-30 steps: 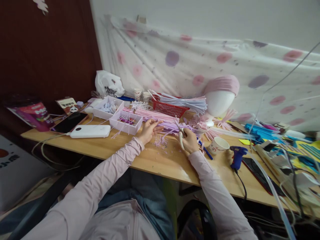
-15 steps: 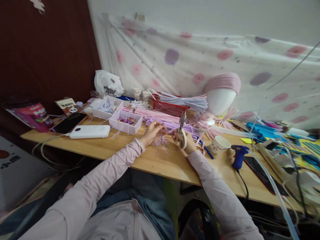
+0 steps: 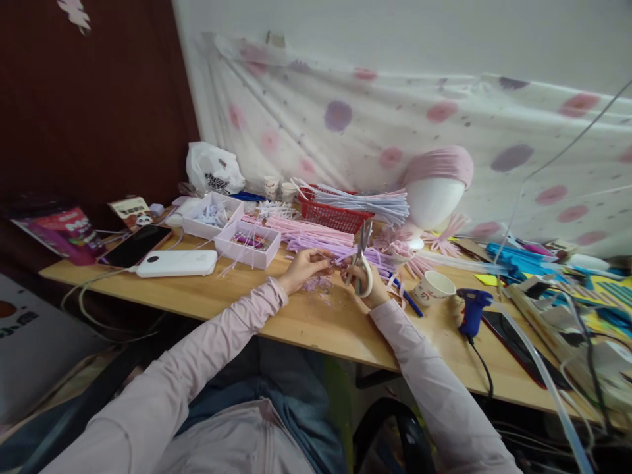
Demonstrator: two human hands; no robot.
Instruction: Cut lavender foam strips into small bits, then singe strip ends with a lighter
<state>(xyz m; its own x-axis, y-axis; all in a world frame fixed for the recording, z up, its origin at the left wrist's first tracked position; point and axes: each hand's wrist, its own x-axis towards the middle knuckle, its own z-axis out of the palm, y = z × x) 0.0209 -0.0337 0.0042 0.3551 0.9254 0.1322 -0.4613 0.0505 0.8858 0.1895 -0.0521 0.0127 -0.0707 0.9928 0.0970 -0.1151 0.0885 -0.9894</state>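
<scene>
My left hand (image 3: 305,268) is closed in a pinch on a short, thin purple pipe cleaner (image 3: 338,261), mostly hidden by the fingers. Close to its right, my right hand (image 3: 372,284) has scissors (image 3: 365,266) with white handles hooked on it, blades pointing up and away. The right fingertips meet the left ones at the pipe cleaner. Purple fluff trimmings (image 3: 316,284) lie on the table under the hands. Just behind are bundles of purple pipe cleaners (image 3: 316,244) and pink pipe cleaners (image 3: 320,232).
Left stand two white boxes (image 3: 264,259), a power bank (image 3: 175,263) and a phone (image 3: 138,245). A red basket (image 3: 328,216) with pale stems and a foam head (image 3: 434,201) are behind. Right are a paper cup (image 3: 434,288), a blue glue gun (image 3: 471,309) and another phone (image 3: 518,345).
My left hand has shifted slightly and its fingertips have come closer to the right ones. The scissors stay hooked on my right hand, their blades tilted slightly more to the right.
</scene>
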